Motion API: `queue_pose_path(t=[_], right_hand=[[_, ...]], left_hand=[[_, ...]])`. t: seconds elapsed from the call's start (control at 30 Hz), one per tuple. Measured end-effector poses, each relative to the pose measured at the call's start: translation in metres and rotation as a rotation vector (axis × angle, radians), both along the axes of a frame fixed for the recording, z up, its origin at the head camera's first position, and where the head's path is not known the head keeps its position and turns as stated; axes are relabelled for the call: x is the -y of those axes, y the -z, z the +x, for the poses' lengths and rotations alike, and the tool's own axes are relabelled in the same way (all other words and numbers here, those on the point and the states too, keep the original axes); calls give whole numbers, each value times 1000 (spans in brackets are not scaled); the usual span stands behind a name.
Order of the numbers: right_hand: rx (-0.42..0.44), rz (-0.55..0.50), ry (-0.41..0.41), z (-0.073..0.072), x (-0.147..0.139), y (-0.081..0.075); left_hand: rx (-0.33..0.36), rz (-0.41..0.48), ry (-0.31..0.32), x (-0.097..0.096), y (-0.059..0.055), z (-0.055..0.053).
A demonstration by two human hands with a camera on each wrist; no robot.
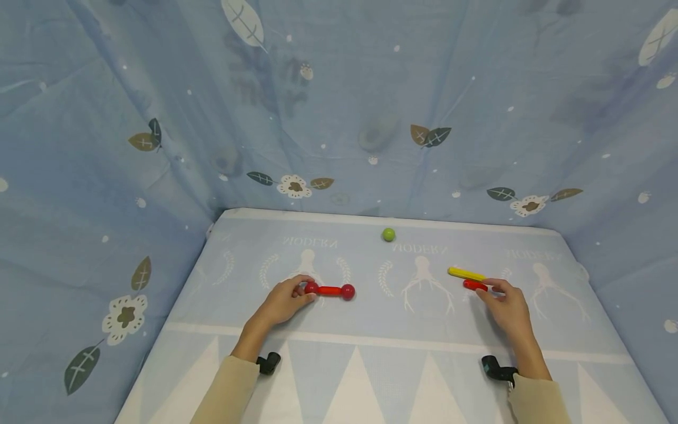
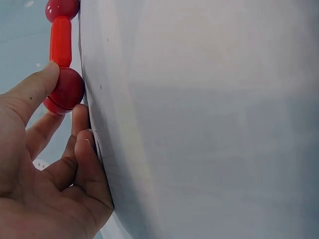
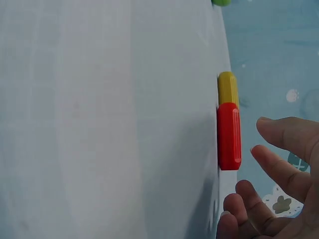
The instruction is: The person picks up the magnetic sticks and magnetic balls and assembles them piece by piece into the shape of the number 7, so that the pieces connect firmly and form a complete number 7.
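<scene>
My left hand point(image 1: 284, 301) pinches one red ball point(image 2: 69, 89) of a dumbbell-shaped piece between thumb and fingers. That piece has a short red rod point(image 1: 329, 290) with a second red ball point(image 1: 348, 292) at its right end, and lies along the table. On the right side, a loose red stick point(image 3: 229, 137) lies on the tabletop, in front of a longer yellow stick point(image 1: 465, 274). Beside the red stick, my right hand point(image 1: 508, 307) holds its thumb and forefinger apart. In the right wrist view, a gap shows between its fingertips and the red stick.
A green ball point(image 1: 389, 234) sits near the back edge of the table point(image 1: 371, 318). Blue patterned cloth point(image 1: 339, 106) hangs behind the table and at both sides. Black wrist devices point(image 1: 497, 368) are strapped at both cuffs.
</scene>
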State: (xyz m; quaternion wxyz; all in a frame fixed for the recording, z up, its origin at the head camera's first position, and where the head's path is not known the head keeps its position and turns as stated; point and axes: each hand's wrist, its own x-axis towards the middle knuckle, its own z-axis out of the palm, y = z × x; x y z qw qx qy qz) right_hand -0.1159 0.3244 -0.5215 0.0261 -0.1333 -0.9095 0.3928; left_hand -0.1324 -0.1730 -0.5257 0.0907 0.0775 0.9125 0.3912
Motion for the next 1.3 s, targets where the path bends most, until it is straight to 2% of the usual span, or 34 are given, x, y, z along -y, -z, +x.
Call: queue_pose_path(t=[0.2, 0.87, 1.13, 1.3], right_hand=[[32, -14, 1, -6, -4, 7], [16, 80, 33, -9, -5, 17], [12, 94, 25, -9, -4, 16], [38, 54, 3, -7, -1, 10]], left_hand=[[-3, 2, -1, 0, 1, 0], [3, 2, -5, -1, -1, 1], [11, 12, -8, 0, -1, 1], [10, 7, -8, 0, -1, 0]])
